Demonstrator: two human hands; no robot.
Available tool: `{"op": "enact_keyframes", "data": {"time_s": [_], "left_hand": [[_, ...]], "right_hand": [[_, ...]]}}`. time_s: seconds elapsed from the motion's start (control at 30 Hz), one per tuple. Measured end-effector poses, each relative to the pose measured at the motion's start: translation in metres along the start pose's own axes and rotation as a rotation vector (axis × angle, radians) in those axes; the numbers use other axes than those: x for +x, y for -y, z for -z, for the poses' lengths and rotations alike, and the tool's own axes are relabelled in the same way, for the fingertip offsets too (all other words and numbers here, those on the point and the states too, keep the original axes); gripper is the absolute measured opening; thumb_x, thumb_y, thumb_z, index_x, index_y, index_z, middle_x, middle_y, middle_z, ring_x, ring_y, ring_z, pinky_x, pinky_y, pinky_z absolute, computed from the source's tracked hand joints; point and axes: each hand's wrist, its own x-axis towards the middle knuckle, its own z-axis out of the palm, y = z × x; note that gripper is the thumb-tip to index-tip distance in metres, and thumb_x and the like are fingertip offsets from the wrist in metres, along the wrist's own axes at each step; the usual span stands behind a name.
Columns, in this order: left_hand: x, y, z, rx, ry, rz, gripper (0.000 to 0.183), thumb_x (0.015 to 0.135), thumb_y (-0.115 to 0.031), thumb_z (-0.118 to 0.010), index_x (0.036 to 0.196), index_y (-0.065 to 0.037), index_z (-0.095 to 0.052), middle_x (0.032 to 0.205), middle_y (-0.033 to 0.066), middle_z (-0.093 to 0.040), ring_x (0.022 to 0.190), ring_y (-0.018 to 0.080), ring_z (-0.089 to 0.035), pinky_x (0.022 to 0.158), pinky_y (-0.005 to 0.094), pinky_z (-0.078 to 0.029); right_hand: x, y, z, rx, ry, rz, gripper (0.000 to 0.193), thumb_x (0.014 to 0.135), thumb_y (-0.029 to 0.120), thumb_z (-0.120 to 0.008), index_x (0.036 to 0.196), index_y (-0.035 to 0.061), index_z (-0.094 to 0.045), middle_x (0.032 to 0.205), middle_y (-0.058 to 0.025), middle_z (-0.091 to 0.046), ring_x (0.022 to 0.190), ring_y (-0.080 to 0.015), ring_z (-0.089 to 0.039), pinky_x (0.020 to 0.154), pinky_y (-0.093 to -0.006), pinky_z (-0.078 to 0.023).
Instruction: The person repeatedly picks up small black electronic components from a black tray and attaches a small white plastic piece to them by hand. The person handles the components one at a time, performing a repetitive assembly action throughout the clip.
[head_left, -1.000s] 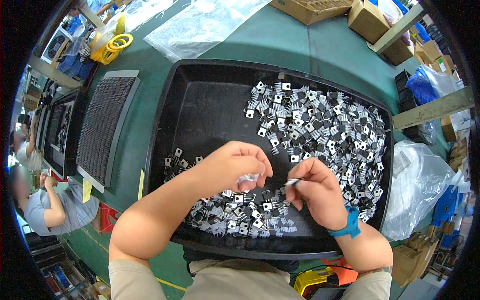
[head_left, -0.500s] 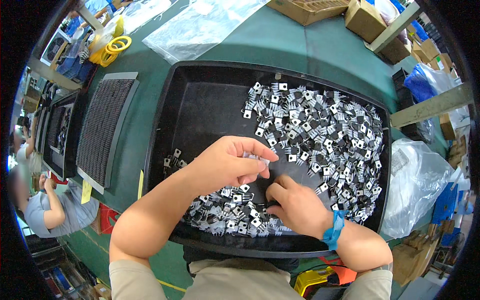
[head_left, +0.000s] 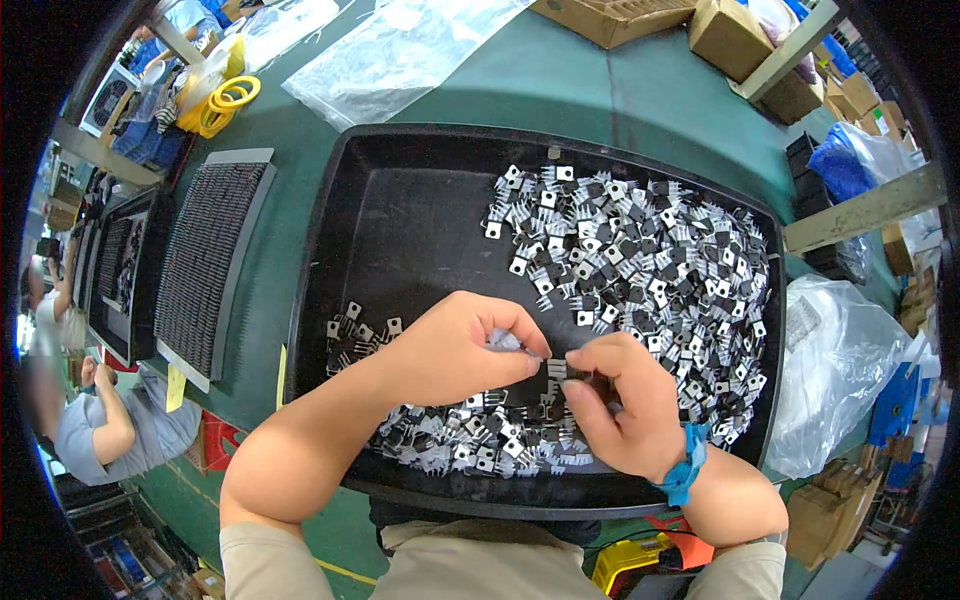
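Both hands up over the big black plastic tray [head_left: 420,220], almost meeting, fingertips just apart. The left hand [head_left: 478,342] is curled round a clump of small whitish translucent plastic pcs [head_left: 505,341], thumb & forefinger tips closing at the front; whether a single pc sits btwn those tips, can't tell. The right hand [head_left: 635,405], teal band [head_left: 690,468] at the wrist, pinches a small black part w/ pale metal legs [head_left: 558,369] btwn thumb & forefinger, legs aimed left, body mostly hidden by the fingers. So the part's in the air, mid-tray, not down on anything.

Step in hand, my read: lining up the part's legs w/ a pale pc, prob. one from the left-hand clump. Next move calls for the legs square to the left fingertips, a firm pinch on the body, & the rest of the clump kept tucked in the palm so nothing spills. Tiny stuff, so a slightly skewed leg could snag.

Stock check: a large loose heap of black-and-silver parts [head_left: 620,250] fills the tray's far right; a smaller mixed heap w/ pale pcs [head_left: 470,440] lies along the near edge, just below the hands.
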Motion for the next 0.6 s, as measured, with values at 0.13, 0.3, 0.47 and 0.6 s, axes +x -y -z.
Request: {"op": "enact_keyframes", "data": {"time_s": [0.13,0.3,0.47,0.6], "left_hand": [[-0.002,-0.005,-0.001,0.003,0.02,0.033,0.012,0.082,-0.007,-0.071,0.091,-0.002,-0.068,0.078,-0.0015,-0.065,0.071,0.0036,-0.055,0.062,0.0207,-0.044],[-0.003,-0.008,-0.002,0.013,0.029,0.042,0.012,0.081,-0.008,-0.071,0.091,-0.001,-0.069,0.079,-0.0008,-0.065,0.072,0.0037,-0.055,0.062,0.0203,-0.044],[-0.003,-0.006,-0.002,0.011,0.038,0.05,0.013,0.081,-0.008,-0.071,0.091,-0.001,-0.069,0.079,-0.0003,-0.066,0.071,0.0038,-0.056,0.062,0.0207,-0.045],[-0.003,-0.007,-0.002,0.036,0.037,0.057,0.013,0.081,-0.008,-0.07,0.091,-0.001,-0.069,0.079,-0.0003,-0.065,0.07,0.0039,-0.056,0.062,0.0205,-0.044]], "right_hand": [[0.001,0.0,0.0,-0.092,-0.017,0.038,0.027,0.078,-0.004,-0.064,0.104,0.003,-0.059,0.091,-0.0139,-0.061,0.07,-0.0297,-0.063,0.058,-0.036,-0.052],[0.0,-0.006,-0.003,-0.144,0.007,0.103,0.029,0.077,-0.004,-0.064,0.105,0.0032,-0.06,0.091,-0.0131,-0.061,0.067,-0.0293,-0.063,0.055,-0.0358,-0.052],[-0.001,-0.004,-0.005,-0.146,-0.024,0.093,0.027,0.077,-0.003,-0.064,0.103,0.0036,-0.062,0.09,-0.0121,-0.061,0.067,-0.0289,-0.063,0.055,-0.0358,-0.052],[0.0,-0.004,-0.004,-0.155,0.008,0.085,0.027,0.076,-0.003,-0.065,0.103,0.0039,-0.062,0.09,-0.0116,-0.061,0.067,-0.028,-0.063,0.055,-0.0356,-0.052]]}}
